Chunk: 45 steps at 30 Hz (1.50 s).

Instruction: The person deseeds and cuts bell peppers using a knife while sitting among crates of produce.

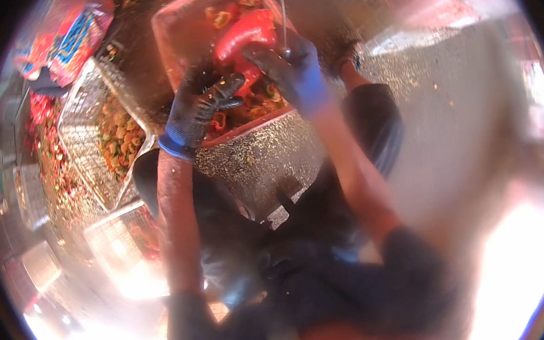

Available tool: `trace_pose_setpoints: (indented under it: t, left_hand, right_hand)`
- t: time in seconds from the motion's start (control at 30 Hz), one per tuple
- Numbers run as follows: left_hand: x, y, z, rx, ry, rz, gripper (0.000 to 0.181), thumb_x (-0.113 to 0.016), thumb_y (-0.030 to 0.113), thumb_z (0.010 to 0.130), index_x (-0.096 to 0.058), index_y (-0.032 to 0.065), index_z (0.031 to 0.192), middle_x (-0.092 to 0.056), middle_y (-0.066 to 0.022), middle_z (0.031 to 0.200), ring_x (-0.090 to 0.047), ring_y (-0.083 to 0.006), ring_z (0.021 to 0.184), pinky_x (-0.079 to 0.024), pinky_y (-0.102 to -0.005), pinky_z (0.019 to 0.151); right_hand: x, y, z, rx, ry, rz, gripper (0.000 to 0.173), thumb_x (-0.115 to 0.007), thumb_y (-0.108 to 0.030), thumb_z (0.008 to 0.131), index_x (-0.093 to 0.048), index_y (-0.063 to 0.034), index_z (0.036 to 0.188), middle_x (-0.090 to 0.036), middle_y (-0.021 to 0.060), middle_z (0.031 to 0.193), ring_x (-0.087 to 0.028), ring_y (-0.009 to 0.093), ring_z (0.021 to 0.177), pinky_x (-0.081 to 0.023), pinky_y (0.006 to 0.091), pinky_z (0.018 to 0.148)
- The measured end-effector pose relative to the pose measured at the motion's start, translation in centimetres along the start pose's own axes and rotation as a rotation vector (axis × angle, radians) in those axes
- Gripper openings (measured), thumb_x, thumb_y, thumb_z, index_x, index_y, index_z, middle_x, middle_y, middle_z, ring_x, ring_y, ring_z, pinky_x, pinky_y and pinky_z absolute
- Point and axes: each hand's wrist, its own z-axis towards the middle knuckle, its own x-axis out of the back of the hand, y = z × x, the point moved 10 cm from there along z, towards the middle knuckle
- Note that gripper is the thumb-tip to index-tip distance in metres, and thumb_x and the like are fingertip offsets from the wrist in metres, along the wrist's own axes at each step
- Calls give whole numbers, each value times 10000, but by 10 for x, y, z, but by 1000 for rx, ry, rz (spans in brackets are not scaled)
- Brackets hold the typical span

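My left hand (202, 102), in a dark-coated glove with a blue cuff, is over the near left part of a red plastic crate (163, 41). Its fingers are spread and I see nothing gripped in them. A large glossy red pepper (247, 33) is in front of my hands, above the crate's contents. Gloved the same way, my right hand (294, 70) overlaps the pepper's right side with thumb or fingers. From that hand rises a thin metal blade (283, 15), probably a knife; its handle is hidden. Pepper scraps (267, 98) lie inside the crate.
On the left stands a pale mesh crate (80, 135) with pepper pieces or cores (118, 137). A paler crate (122, 249) is nearer me. A colourful printed sack (68, 42) lies far left. Seeds are scattered over the floor (261, 149) between my knees.
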Motion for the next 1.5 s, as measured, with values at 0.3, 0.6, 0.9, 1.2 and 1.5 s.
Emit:
trace_pose_setpoints:
  t: [0.3,0.6,0.9,1.2,1.5]
  left_hand:
    - [103,48,-143,-268,309,-885,490,-516,340,1060,-446,101,1481,-519,-91,1470,-516,-198,1319,-432,-411,1108]
    - [196,52,-378,-489,792,-271,526,-643,187,970,-396,117,1429,-558,-111,1285,-605,-222,1066,-566,-383,790]
    - [249,-44,-498,-429,1351,-277,538,-683,41,904,-420,150,1361,-609,-87,1079,-649,-183,796,-595,-328,596]
    - [251,-48,-512,-329,1584,40,386,-731,-19,765,-584,38,1117,-602,-35,1003,-604,-151,883,-520,-274,821]
    - [239,-20,-504,-347,1552,363,272,-712,-4,795,-600,38,1039,-593,-12,963,-568,-111,873,-487,-256,814]
  right_hand:
    - [-215,-55,-44,-50,-637,-233,348,-834,-263,843,-696,-26,1057,-647,-30,803,-570,72,715,-467,276,624]
    - [-419,-1,-186,11,-1301,12,411,-750,-115,899,-611,-11,1270,-688,60,1117,-621,139,1057,-507,320,936]
    - [-442,103,-277,-139,-1205,-170,616,-758,-171,909,-479,-19,1437,-669,70,1111,-637,188,1005,-548,305,896]
    - [-439,128,-320,182,-1476,-680,442,-498,-241,1036,-386,2,1388,-672,298,1024,-692,431,883,-549,492,704]
    - [-457,143,-322,93,-1406,-630,957,-724,-478,886,-243,100,1477,-663,291,916,-667,461,799,-521,507,685]
